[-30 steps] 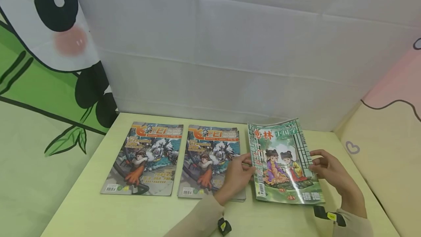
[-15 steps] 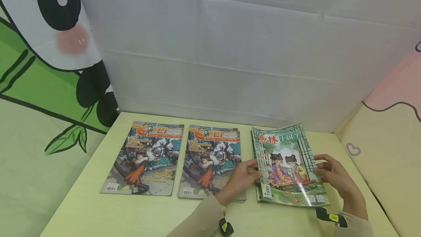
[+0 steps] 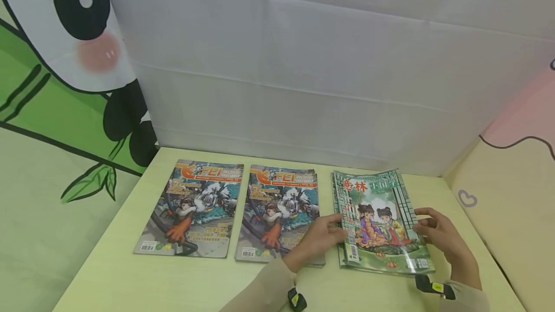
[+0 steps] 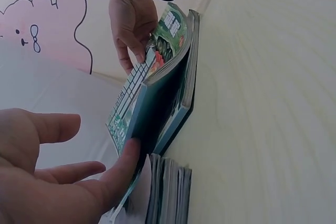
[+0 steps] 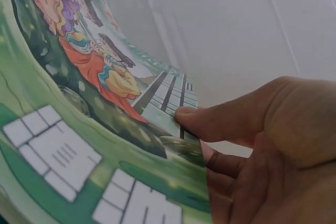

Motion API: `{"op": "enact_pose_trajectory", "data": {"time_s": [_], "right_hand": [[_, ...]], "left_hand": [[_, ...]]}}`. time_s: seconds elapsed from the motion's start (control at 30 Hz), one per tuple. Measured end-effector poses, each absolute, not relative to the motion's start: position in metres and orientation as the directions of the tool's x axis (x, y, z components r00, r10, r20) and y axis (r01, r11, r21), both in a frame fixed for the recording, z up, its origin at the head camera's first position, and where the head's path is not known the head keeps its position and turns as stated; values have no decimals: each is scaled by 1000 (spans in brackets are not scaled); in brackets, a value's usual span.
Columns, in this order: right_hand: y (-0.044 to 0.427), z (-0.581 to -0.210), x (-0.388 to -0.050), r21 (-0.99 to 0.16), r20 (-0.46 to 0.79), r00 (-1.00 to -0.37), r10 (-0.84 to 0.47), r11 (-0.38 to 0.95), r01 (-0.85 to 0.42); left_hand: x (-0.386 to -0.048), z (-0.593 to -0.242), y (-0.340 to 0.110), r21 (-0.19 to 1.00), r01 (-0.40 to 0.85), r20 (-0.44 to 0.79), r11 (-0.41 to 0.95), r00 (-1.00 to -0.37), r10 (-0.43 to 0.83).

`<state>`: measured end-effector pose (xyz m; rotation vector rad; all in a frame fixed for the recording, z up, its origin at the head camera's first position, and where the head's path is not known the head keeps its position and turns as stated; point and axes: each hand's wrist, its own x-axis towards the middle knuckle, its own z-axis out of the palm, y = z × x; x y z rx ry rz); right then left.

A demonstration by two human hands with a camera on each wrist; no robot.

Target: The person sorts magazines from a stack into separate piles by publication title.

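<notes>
A green magazine (image 3: 383, 215) with two cartoon children on its cover lies at the right of the table, over another green magazine (image 4: 184, 106). In the left wrist view a gap shows between the two, the upper one tilted and slightly bowed. My right hand (image 3: 448, 242) pinches the upper magazine's right edge, thumb (image 5: 197, 121) on the cover and fingers behind. At the left edge, by the spine, is my left hand (image 3: 318, 237); one extended fingertip (image 4: 130, 153) touches the magazine there while its other fingers stand apart from it.
Left of the green magazines is a stack of grey-blue comic magazines (image 3: 277, 211), partly under my left forearm. A matching comic magazine (image 3: 191, 211) lies further left. A white cloth wall (image 3: 295, 71) rises behind the pale yellow table (image 3: 182, 283).
The upper green magazine has come down and slightly right and towards me, both hands moving along with it. The comic magazines have stayed in place.
</notes>
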<state>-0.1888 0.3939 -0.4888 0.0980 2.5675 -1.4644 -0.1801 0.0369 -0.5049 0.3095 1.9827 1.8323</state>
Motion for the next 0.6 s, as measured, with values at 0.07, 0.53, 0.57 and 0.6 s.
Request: {"op": "enact_pose_trajectory", "data": {"time_s": [0.07,0.53,0.57,0.6], "right_hand": [[394,-489,-190,-841,-209,-977,-34,516,162],[397,-494,-191,-791,-269,-963,-26,576,205],[397,-496,-191,-787,-268,-963,-25,582,203],[397,-497,-191,-781,-265,-964,-25,592,199]], "left_hand": [[-180,-503,37,987,-116,-155,114,-883,444],[-174,-495,36,965,-18,-157,261,-840,519],[-173,-495,36,966,-25,-159,255,-840,519],[-171,-494,37,969,-30,-157,244,-841,518]]}}
